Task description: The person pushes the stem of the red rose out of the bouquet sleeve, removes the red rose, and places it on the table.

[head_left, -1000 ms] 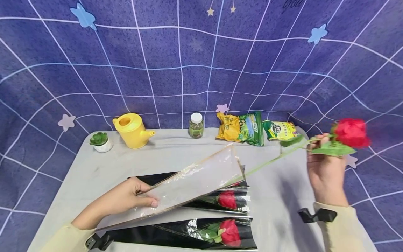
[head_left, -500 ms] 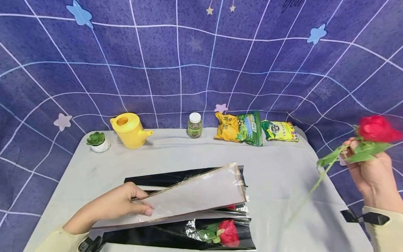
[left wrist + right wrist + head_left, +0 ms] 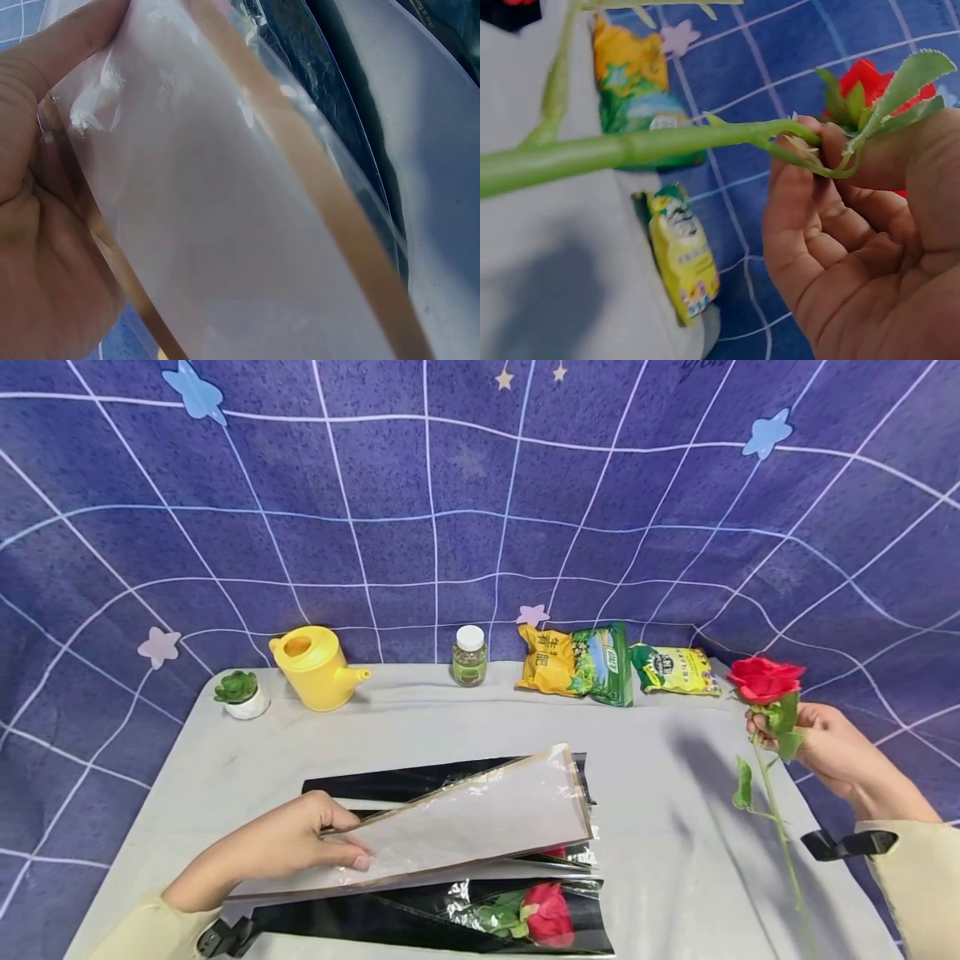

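Note:
My left hand pinches the edge of a long white flower sleeve with a gold border and clear film. In the left wrist view the thumb lies over the film of the sleeve. At the right, my right hand pinches a red rose just under its bloom, the stem hanging down over the table's right side. The right wrist view shows the green stem between thumb and forefinger. Under and in front of the sleeve lie black sleeves, the nearest black sleeve holding a wrapped rose.
Along the back of the table stand a potted succulent, a yellow watering can, a lidded jar, an orange and green bag and a yellow packet. A purple grid-patterned cloth hangs behind.
The right hand drew the rose out of the white sleeve, swung it far right, then came back slightly left, turning the bloom upright. The left hand lowered the sleeve onto the black ones.

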Available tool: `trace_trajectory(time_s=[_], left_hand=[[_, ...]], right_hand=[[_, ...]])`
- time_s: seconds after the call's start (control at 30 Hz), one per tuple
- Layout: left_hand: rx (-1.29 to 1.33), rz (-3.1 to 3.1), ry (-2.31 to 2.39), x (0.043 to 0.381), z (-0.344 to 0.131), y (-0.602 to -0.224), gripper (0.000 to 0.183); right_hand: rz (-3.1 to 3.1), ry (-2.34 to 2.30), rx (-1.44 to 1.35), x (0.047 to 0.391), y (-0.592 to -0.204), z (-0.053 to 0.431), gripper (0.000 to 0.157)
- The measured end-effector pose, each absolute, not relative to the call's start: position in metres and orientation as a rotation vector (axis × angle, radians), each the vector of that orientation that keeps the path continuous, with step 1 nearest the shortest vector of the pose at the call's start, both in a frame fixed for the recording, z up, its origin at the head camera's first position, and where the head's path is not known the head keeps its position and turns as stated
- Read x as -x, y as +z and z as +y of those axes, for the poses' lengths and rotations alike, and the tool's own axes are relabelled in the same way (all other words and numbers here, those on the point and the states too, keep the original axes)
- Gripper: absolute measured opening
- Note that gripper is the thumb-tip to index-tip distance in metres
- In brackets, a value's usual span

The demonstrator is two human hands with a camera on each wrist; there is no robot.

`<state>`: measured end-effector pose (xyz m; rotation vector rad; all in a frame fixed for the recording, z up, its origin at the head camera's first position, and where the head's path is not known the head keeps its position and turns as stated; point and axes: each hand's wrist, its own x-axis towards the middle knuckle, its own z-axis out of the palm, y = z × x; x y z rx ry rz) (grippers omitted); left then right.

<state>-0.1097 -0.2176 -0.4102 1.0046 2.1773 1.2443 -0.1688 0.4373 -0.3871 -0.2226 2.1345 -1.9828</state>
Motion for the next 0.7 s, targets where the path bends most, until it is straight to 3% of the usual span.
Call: trace_trajectory(time_s=[0.23, 0.7], left_hand=[[-0.989, 2.211, 1.204, 0.110, -0.216, -0.412, 0.022], [-0.999, 2.176, 1.214, 0.109, -0.212, -0.414, 0.010]], right_hand=[[2.155, -1.837, 0.104, 0.199, -0.414, 0.449, 0.017], [2.416, -1.347, -0.049, 0.228, -0.466, 0.463, 0.027]])
